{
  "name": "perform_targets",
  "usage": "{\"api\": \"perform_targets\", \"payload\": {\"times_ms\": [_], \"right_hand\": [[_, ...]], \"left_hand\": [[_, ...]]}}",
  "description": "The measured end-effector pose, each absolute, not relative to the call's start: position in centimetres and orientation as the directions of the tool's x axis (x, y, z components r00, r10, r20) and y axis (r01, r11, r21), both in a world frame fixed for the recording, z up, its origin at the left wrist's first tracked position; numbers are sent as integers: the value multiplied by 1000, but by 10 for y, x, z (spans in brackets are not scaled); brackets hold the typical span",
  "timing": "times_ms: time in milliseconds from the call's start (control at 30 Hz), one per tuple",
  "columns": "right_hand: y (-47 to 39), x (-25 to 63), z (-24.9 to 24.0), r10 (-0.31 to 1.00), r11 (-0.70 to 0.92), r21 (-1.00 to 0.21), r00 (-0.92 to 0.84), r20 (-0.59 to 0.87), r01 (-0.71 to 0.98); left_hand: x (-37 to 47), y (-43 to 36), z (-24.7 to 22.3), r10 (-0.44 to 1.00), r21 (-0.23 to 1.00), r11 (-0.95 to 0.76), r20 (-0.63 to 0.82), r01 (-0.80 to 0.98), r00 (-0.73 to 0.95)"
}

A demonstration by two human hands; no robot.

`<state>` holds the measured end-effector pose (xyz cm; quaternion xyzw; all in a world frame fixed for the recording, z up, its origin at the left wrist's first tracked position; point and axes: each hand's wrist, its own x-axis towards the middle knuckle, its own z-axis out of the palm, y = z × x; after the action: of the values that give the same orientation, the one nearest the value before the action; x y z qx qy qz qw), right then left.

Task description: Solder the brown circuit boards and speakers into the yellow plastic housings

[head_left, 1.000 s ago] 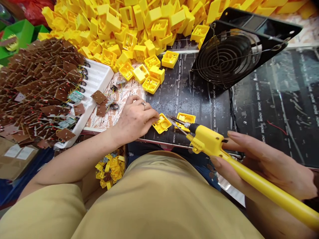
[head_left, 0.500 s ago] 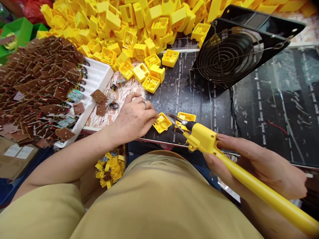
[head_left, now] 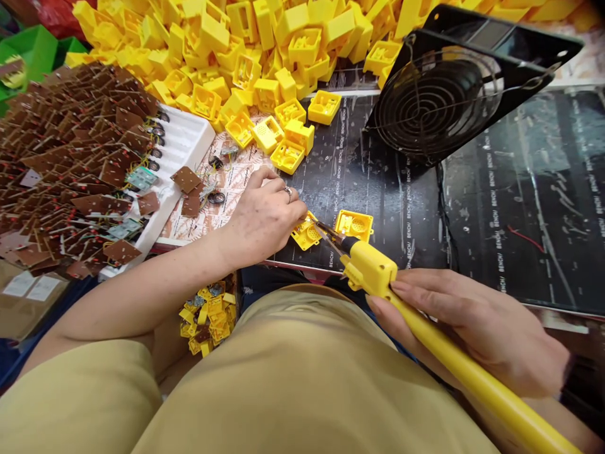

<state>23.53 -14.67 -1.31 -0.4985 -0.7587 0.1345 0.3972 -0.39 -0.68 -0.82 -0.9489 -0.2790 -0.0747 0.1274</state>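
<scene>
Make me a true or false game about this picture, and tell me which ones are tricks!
1. The right hand holds a long yellow tool. True.
2. A black fan sits on the black tabletop. True.
3. The left hand is touching the black fan. False: it is at the edge of a small yellow case.
4. The heap of brown boards is on the right side of the picture. False: it is on the left side.
5. A thin red wire lies on the black tabletop. True.
</scene>
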Motion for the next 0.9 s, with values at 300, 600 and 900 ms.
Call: {"api": "perform_targets", "payload": {"times_ms": [300, 600, 900], "right_hand": [[-136, 222, 0, 689, 668, -327, -391, 610, 668], [-143, 256, 12, 813, 538, -392, -335, 477, 746], [-159, 238, 0, 842, 150, -705, 284, 458, 694]], "left_hand": [[8, -4, 3, 507, -282, -819, 50, 499, 861], [11, -1, 5, 498, -265, -834, 16, 484, 867], [13, 1, 11, 509, -249, -840, -55, 481, 859]]}}
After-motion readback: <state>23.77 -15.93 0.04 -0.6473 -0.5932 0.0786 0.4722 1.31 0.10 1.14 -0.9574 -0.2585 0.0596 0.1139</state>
